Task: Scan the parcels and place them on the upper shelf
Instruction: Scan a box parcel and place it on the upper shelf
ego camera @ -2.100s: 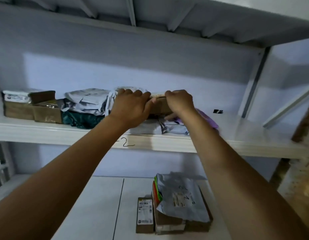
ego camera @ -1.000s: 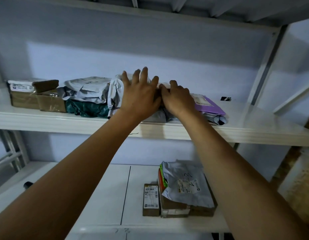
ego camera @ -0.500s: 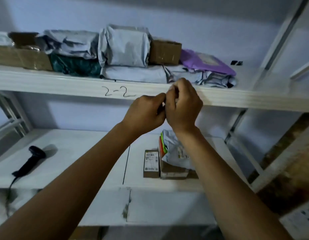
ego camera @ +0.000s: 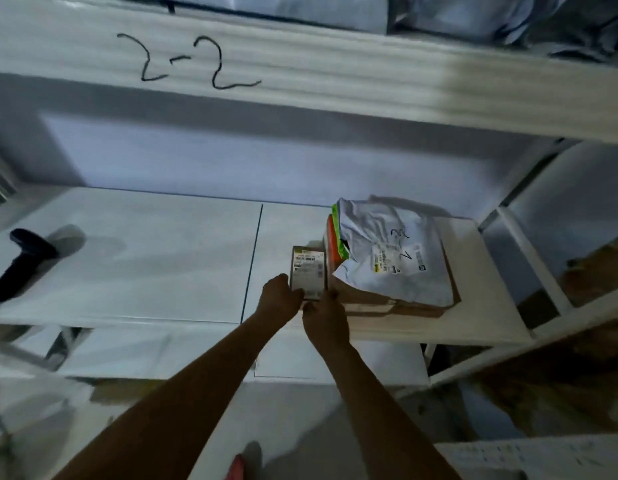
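Now comes pick-up: left hand (ego camera: 279,300) and right hand (ego camera: 326,318), fingers (ego camera: 298,294) pinching its near end, hold the small box (ego camera: 309,270) on the lower shelf (ego camera: 144,258) beside the parcel stack (ego camera: 397,261). Next, probably: carry it to the scanner (ego camera: 25,259), well apart leftward.

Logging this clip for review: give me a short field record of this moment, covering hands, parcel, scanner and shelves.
hands: left hand and right hand both hold the small box at its near end
small box: label up, over the lower shelf, left of the parcel stack
parcel stack: grey bag on top
scanner: lying at the lower shelf's left, untouched
upper shelf: edge marked 2-2, bags on it
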